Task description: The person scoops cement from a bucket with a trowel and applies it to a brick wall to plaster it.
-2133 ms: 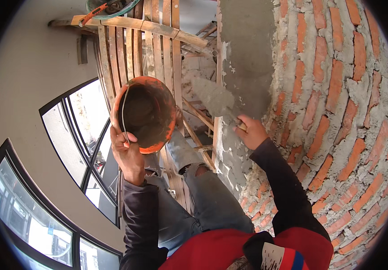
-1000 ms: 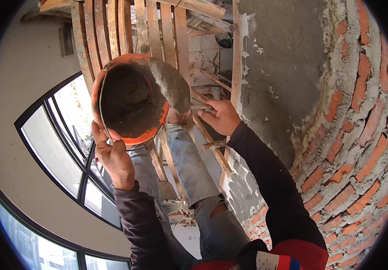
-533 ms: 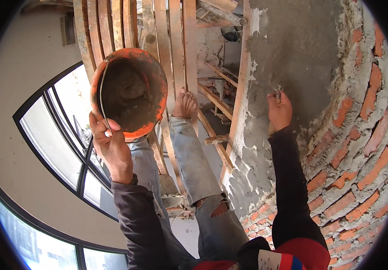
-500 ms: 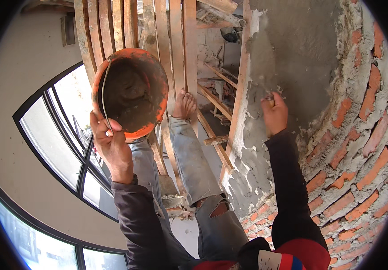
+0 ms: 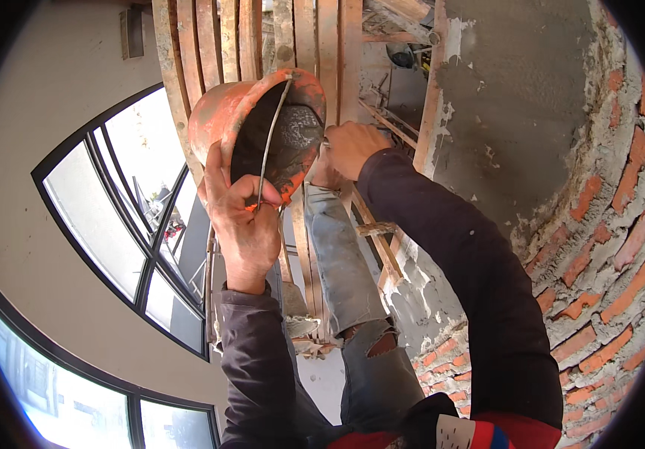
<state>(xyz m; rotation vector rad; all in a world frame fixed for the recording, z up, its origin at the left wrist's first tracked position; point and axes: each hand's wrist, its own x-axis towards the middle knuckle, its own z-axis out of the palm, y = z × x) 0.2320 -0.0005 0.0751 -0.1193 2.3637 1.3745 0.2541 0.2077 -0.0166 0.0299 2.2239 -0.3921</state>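
My left hand (image 5: 241,217) grips the lower rim and wire handle of an orange bucket (image 5: 214,116). The bucket is tipped so its mouth faces right, and wet grey mortar clings to its inside and rim. At the mouth's right side, my right hand (image 5: 354,148) is closed round a trowel. The trowel's mortar-smeared blade (image 5: 298,126) reaches into the bucket; its handle is mostly hidden by my fingers. To the right stands a wall patch coated in grey mortar (image 5: 513,97), apart from both hands.
Under my bare foot run wooden planks (image 5: 348,60) with gaps between them. Bare brickwork (image 5: 603,262) curves along the right, and a timber strip (image 5: 431,97) edges the plaster. Black-framed windows (image 5: 139,288) lie at left. Timber pieces show below the planks.
My right hand has left the plastered wall and come over to the bucket with the trowel. The bucket has moved slightly right and been tilted toward that hand.
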